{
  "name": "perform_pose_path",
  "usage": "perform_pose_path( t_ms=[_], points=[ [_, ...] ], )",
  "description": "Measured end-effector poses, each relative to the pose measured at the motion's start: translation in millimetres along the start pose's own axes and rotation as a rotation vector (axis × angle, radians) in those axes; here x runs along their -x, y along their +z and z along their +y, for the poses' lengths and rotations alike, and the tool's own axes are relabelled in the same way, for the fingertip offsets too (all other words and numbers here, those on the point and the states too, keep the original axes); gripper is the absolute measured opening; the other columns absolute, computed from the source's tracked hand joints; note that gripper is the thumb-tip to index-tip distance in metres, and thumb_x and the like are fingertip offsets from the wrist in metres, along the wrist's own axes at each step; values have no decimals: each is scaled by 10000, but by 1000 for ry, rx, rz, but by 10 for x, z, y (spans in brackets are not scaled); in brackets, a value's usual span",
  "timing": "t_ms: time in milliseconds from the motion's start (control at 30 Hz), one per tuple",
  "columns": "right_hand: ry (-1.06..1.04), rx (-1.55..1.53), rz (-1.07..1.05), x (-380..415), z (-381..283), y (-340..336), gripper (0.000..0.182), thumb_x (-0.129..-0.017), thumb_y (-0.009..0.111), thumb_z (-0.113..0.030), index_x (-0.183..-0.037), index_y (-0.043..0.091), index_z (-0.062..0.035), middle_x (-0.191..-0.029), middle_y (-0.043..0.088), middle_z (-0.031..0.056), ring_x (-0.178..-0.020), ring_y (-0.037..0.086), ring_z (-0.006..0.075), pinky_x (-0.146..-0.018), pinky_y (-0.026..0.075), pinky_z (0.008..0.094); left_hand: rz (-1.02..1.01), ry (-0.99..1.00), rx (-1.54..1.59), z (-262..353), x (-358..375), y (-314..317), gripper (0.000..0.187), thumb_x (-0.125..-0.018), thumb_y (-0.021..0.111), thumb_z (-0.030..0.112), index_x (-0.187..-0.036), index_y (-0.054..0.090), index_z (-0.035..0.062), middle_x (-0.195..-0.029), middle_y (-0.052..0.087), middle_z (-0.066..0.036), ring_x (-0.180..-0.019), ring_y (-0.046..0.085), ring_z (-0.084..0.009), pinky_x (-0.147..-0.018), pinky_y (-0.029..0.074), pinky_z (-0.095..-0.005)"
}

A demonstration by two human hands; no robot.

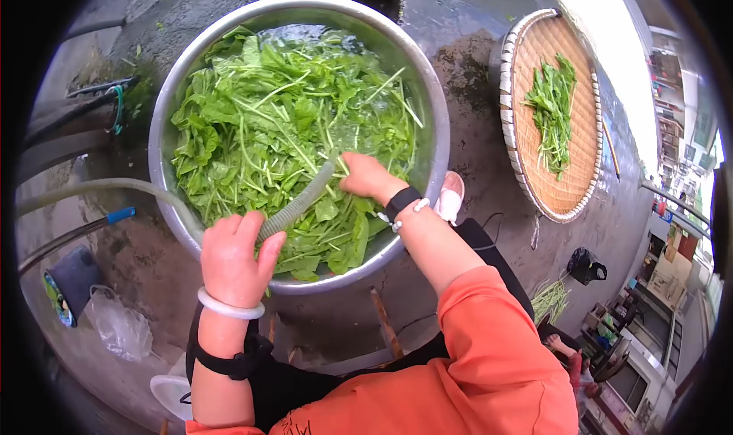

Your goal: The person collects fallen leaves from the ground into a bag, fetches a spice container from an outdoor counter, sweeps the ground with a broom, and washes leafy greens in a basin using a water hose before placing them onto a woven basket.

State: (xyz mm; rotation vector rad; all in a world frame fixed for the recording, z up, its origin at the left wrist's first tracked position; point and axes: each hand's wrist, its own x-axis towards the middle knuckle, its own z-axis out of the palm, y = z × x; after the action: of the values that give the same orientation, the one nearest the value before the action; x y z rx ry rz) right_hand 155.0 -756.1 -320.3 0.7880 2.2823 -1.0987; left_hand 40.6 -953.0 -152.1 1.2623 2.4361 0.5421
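A large metal basin [440, 106] is filled with leafy greens [259, 122] lying in water. Over its near left rim comes a ribbed hose [299, 206], its free end above the greens. My left hand [235, 259] is closed around the hose just inside the rim. My right hand [366, 177] reaches into the basin beside the hose's end, fingers curled down at the greens; the fingertips are partly hidden among stems and leaves. Water is rippling at the basin's far side.
To the right, a round woven tray [527, 160] bears a small bunch of greens [555, 114]. A black bag [586, 265] and loose stems [550, 299] lie on the ground. At left are a dark bucket [75, 278] and a clear plastic bag [118, 324]. Another person's hand [561, 346] shows at lower right.
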Motion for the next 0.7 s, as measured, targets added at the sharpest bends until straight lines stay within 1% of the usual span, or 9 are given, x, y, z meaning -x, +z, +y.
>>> perform_pose_path(
  t_ms=[200, 300, 400, 433, 467, 500, 567, 633, 700],
  points=[
    [-41, 12, -79, 71, -86, -301, 471, -672, 602, -188, -1105, 502, -30, -1026, 555, 200, -968, 525, 329, -826, 418, 385, -57, 15, 28, 88, -7, 88, 227, -694, 639, 208, -817, 538, 45, -661, 485, -116, -636, 474, -308, -583, 362, -393],
    [-70, 98, -83, 371, -190, -760, 562, -667, 634, -294, -1179, 473, -125, -1052, 554, 173, -978, 522, 323, -835, 421, 379, -56, 45, 25, 124, 31, 86, 229, -701, 632, 209, -817, 527, 41, -664, 487, -113, -652, 475, -308, -595, 359, -388],
    [-232, 242, 352, 639, 79, -1103, 443, -689, 623, -265, -1101, 527, -133, -957, 561, 161, -909, 535, 313, -777, 439, 387, -66, 48, 54, 113, 42, 64, 233, -686, 644, 201, -808, 528, 40, -663, 486, -111, -657, 475, -302, -604, 358, -383],
    [-166, 244, 427, 738, 219, -1210, 382, -695, 620, -235, -1048, 552, -104, -904, 580, 164, -813, 571, 307, -711, 465, 361, -61, 24, 58, 106, 43, 44, 233, -686, 644, 201, -808, 528, 40, -663, 486, -111, -657, 475, -302, -604, 358, -383],
    [-8, -30, 373, 872, 364, -1327, 343, -740, 605, -254, -1001, 561, -35, -823, 606, 151, -671, 598, 266, -616, 485, 325, -68, 24, 52, 107, 37, 21, 237, -674, 652, 198, -803, 529, 42, -662, 484, -110, -656, 473, -299, -606, 357, -381],
    [228, -486, 272, 1030, 496, -1424, 440, -789, 560, -378, -969, 541, 22, -777, 615, 143, -585, 595, 206, -525, 468, 266, -78, 22, 47, 106, 39, 1, 241, -663, 660, 194, -799, 531, 43, -661, 481, -109, -655, 471, -297, -607, 356, -378],
    [595, -1037, 163, 1363, 1182, -1455, 749, -755, 364, -687, -963, 498, 21, -762, 601, 130, -597, 593, 188, -467, 433, 236, -79, 1, 53, 115, 29, -30, 244, -643, 660, 160, -809, 534, 34, -665, 481, -114, -659, 471, -301, -608, 364, -377],
    [751, -1327, 465, 1656, 1875, -1328, 926, -661, 324, -792, -1041, 444, 44, -910, 576, 194, -688, 600, 261, -486, 462, 310, -75, -13, 60, 104, 12, -31, 253, -623, 661, 125, -820, 538, 25, -670, 481, -118, -662, 471, -305, -608, 372, -375],
    [815, -1467, 769, 1733, 2069, -1295, 936, -675, 385, -753, -1164, 363, 45, -1040, 537, 226, -846, 593, 297, -537, 468, 341, -120, -10, 58, 112, 6, 4, 256, -619, 661, 125, -822, 543, 23, -670, 479, -118, -662, 470, -306, -608, 372, -372]
  ],
)
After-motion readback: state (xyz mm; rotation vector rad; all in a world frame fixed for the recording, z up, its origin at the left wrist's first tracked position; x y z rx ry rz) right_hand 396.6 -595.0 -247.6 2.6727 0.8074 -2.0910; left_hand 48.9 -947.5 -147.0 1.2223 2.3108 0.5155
